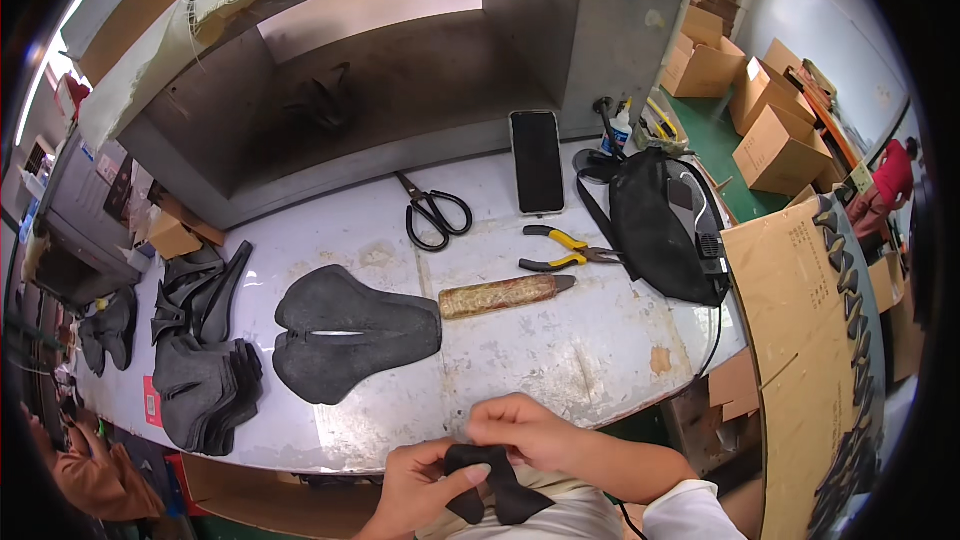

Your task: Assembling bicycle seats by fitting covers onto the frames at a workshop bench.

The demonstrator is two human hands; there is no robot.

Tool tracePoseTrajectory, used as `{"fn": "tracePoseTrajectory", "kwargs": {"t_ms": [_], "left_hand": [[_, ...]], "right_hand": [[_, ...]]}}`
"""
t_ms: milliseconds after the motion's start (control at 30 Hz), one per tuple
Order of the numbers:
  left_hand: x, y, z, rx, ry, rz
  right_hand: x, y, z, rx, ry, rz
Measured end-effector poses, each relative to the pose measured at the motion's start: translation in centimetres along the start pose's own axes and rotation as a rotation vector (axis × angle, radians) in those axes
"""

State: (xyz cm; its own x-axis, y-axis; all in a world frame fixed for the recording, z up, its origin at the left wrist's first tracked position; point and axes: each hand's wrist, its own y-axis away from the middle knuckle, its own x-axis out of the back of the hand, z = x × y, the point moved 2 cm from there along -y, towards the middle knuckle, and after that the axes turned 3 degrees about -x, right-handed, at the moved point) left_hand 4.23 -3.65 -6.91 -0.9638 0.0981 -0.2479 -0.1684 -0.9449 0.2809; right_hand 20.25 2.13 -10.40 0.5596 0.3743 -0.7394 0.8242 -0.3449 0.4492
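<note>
At the table's front edge my left hand (422, 485) grips a black, soft-looking curved piece (508, 490), its thumb pressed on top. Just above it, my right hand (525, 430) has its fingers curled into a pinch; whatever is between them is too small or hidden to make out. Beyond my hands lies a flat black saddle-shaped pad (350, 360) with a narrow slot along its middle. A knife (500, 297) with a tape-wrapped handle and short blade touches or nearly touches the pad's narrow end.
Black-handled scissors (435, 217), yellow-and-black pliers (570, 252) and a phone (537, 162) lie farther back. A black bag (665, 230) with a cable sits right. Stacked black pads (205, 395) stand left. A grey metal housing (400, 145) borders the back; cardboard (800, 340) is at right.
</note>
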Motion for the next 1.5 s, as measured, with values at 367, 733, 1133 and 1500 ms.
{"fn": "tracePoseTrajectory", "kwargs": {"t_ms": [367,733,1133,1500], "left_hand": [[0.9,-0.4,-0.6,-0.063,0.216,0.145],[1.8,-1.8,-2.6,0.049,0.553,0.090],[1.4,-2.9,-2.8,0.061,0.615,0.066],[1.2,-2.4,-2.3,-0.043,0.522,0.191]], "right_hand": [[-1.0,1.3,-2.3,0.369,0.558,0.213],[-2.6,2.7,-2.5,0.644,0.919,0.295],[-0.7,1.6,-0.5,0.392,0.452,0.110],[0.0,1.5,1.1,0.329,0.479,-0.065]]}}
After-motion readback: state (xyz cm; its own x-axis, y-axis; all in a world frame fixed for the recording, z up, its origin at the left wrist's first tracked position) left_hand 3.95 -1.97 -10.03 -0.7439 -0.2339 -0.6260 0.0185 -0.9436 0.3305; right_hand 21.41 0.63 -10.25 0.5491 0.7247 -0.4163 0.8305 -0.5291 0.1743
